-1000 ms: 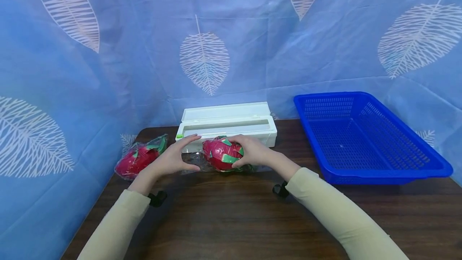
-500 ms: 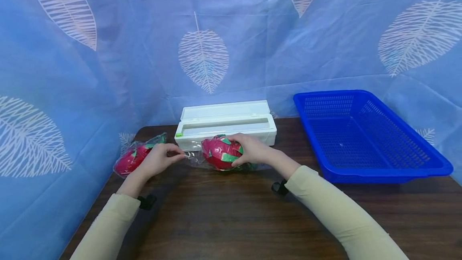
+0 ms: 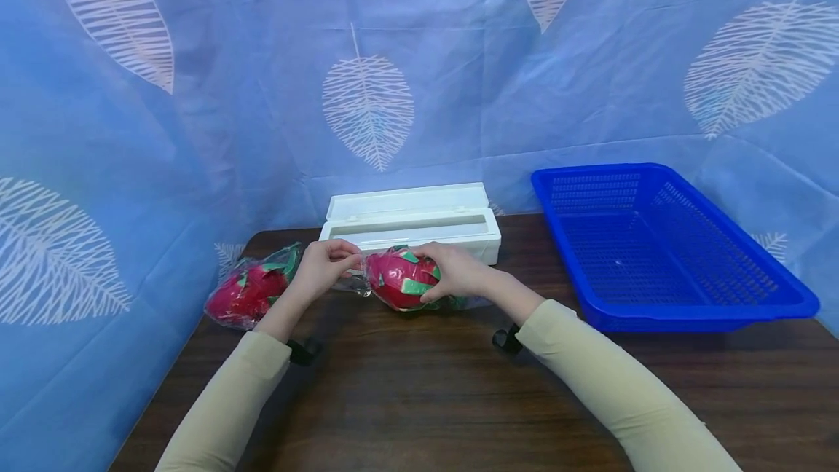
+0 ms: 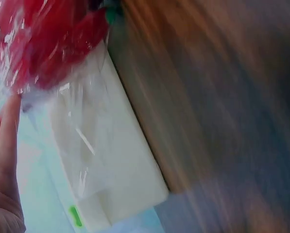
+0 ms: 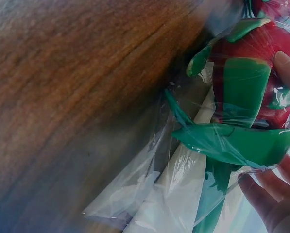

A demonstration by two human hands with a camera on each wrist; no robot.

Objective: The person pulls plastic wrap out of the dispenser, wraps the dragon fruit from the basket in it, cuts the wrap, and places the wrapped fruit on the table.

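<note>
A red dragon fruit (image 3: 401, 280) with green scales, wrapped in clear film, lies before the white box in the head view. My right hand (image 3: 452, 272) grips its right side, thumb and fingers spread around it. At the fruit's left end, my left hand (image 3: 328, 268) pinches the loose clear plastic film (image 3: 354, 284). Its fingers (image 4: 8, 145) reach up to the wrapped fruit in the left wrist view. Green scales and loose film (image 5: 149, 194) show beside my right fingers in the right wrist view. Most of the right palm is hidden in the head view.
Behind the fruit stands a long white film box (image 3: 426, 231), lid raised. Another film-wrapped dragon fruit (image 3: 245, 293) lies at the left, near my left forearm. A blue mesh basket (image 3: 593, 315) occupies the right of the dark wooden table (image 3: 419, 399). Blue cloth hangs behind.
My left hand first moved left from beside the fruit and pinched the film, then came back right toward the fruit with it. The right hand has kept its hold.
</note>
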